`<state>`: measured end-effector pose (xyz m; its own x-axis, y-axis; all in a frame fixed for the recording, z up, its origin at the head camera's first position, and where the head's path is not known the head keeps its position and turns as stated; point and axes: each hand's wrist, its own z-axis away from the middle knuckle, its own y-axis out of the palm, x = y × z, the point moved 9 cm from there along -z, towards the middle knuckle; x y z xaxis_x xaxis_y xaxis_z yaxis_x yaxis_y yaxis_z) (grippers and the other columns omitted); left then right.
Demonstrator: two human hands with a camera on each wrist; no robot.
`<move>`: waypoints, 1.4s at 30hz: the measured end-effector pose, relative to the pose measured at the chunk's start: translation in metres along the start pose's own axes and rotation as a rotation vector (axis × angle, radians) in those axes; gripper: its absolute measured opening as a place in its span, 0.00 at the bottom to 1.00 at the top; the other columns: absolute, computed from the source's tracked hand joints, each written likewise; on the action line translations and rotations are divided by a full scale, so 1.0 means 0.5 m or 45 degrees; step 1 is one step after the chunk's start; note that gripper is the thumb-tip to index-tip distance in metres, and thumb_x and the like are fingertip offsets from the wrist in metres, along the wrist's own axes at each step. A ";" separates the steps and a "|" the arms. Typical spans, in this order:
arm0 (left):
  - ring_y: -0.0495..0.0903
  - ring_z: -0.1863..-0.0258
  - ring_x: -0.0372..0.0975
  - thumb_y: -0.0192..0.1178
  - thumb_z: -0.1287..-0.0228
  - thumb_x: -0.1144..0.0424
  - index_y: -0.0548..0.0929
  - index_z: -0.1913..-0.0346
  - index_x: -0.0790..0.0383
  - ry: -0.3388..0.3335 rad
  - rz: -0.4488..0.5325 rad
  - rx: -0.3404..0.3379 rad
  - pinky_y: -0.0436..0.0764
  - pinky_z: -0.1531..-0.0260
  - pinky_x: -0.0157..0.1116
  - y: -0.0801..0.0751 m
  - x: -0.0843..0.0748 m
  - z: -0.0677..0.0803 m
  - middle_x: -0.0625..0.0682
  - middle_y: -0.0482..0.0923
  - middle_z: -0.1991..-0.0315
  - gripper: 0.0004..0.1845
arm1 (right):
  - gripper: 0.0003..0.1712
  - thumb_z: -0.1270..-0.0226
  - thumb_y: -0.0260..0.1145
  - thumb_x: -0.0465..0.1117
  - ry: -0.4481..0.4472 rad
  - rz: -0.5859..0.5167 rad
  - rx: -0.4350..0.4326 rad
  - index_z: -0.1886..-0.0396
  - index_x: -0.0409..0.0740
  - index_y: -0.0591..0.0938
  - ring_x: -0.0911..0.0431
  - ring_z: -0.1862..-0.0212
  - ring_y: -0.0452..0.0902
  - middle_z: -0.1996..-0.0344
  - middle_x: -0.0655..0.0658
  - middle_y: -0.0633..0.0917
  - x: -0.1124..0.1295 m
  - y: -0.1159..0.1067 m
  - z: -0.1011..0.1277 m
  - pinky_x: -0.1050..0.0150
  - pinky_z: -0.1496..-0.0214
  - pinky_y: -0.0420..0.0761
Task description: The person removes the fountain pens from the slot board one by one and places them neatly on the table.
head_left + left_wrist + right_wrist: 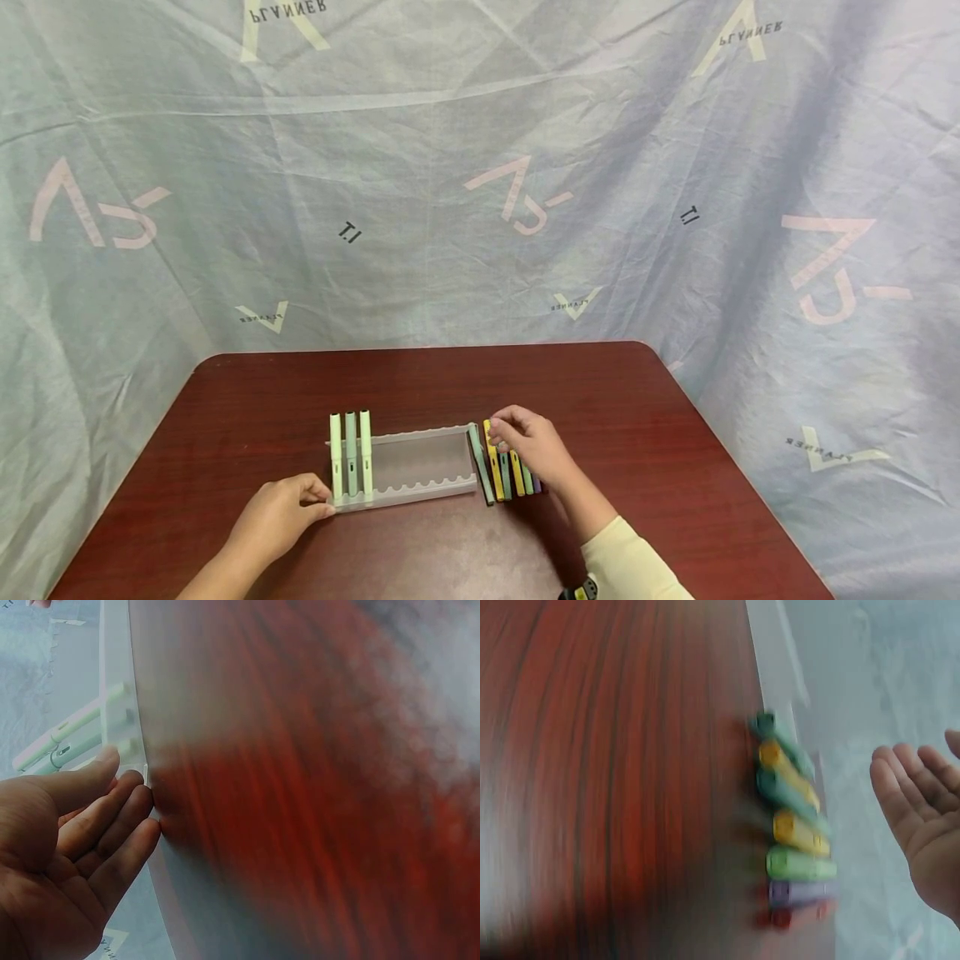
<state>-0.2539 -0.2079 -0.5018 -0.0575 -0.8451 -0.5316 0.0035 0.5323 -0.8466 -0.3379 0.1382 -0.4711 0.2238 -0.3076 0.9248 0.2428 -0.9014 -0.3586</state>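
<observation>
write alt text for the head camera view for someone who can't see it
A person's right hand rests on a row of colored pens lying on a dark red table, while the left hand touches a clear tray holding three pale green pens.

Left hand (281,515) touches tray (420,492) corner; right hand (531,442) rests over loose markers (506,477); 3 markers (351,454) racked.

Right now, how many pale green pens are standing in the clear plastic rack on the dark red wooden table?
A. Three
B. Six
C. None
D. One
A: three pale green pens stand side by side at the left end of the clear plastic rack; the remaining slots are bare, and the other coloured pens lie beside it on the table.
</observation>
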 end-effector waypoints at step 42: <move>0.84 0.68 0.35 0.73 0.48 0.57 0.83 0.70 0.44 -0.002 0.008 0.014 0.81 0.64 0.44 0.001 0.004 -0.002 0.37 0.85 0.71 0.08 | 0.10 0.36 0.70 0.47 -0.005 0.277 0.204 0.73 0.49 0.81 0.69 0.81 0.70 0.85 0.59 0.76 0.064 0.374 -0.066 0.73 0.79 0.70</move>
<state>-0.2550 -0.2095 -0.5032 -0.0555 -0.8420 -0.5367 0.0152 0.5367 -0.8436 -0.3165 -0.0501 -0.5045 0.2905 -0.4875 0.8233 0.3346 -0.7544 -0.5648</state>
